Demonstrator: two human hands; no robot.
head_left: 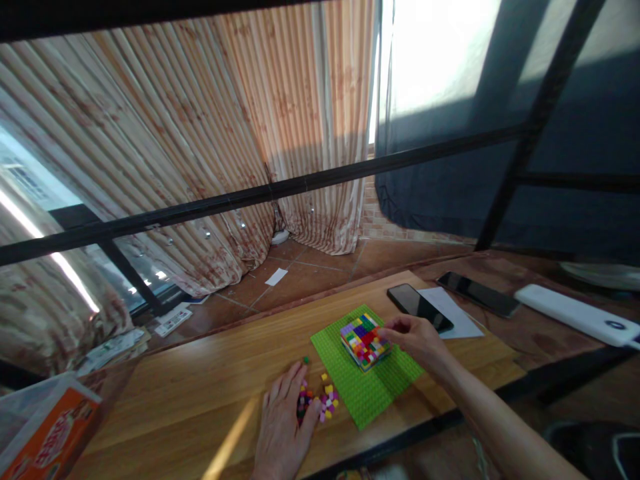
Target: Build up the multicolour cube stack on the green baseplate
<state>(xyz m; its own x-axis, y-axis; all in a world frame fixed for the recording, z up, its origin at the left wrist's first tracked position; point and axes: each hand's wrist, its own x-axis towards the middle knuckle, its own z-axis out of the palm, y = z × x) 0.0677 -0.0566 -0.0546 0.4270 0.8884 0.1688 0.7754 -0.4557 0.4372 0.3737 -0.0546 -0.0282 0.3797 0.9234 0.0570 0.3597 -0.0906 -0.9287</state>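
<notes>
A green baseplate [367, 400] lies on the wooden table, bearing a square block built of many-coloured toy bricks [364, 339]. My right hand [413, 337] is at the right side of this build, thumb and fingertips pinched together at its top edge. Whatever the pinch holds is too small to make out. Left of the baseplate, my left hand [287, 417] rests on the table with fingers stretched out, beside and partly over a pile of small loose bricks [329, 400]. A single green brick [306, 360] sits just beyond its fingertips.
Behind the baseplate a black phone [419, 307] lies partly on white paper [463, 323]. Farther right are a second dark phone [477, 293] and a white power strip-like device [575, 313]. At the left edge stands a plastic box with an orange label [53, 437]. The wooden table [185, 380] ends before a tiled floor and curtains.
</notes>
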